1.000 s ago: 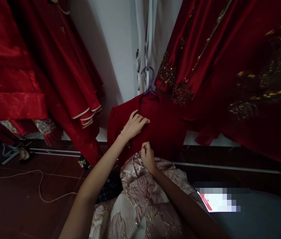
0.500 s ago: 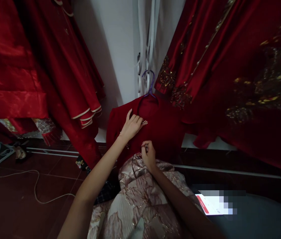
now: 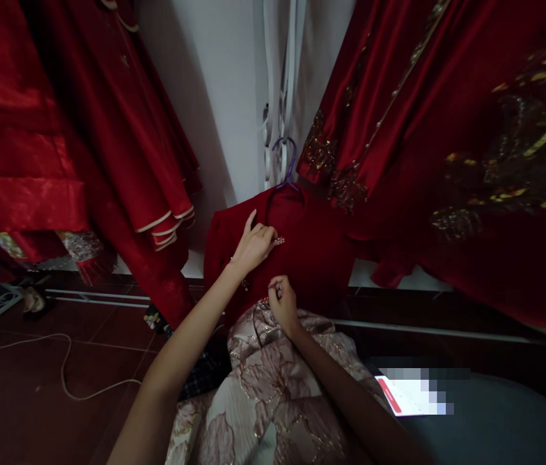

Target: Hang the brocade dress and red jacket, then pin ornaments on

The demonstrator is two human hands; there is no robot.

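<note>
A red jacket hangs from a purple hanger in front of me. My left hand lies on its upper front, thumb raised, with the fingertips closed at a small beaded ornament. Lower down, my right hand is held in a pinch just above the top edge of a pale floral brocade garment. Whatever is between its fingertips is too small to make out. Another beaded ornament shows on the jacket beside my left wrist. A thin dark cord loops over the brocade.
Red garments with pale trim hang at the left, and red garments with gold sequins at the right. A white metal stand rises behind the hanger. A lit phone lies at lower right. A pale cable crosses the floor.
My right hand has shifted slightly left and turned, its fingertips pointing more to the left. My left hand stays at the same ornament. The whole view has drifted a little.
</note>
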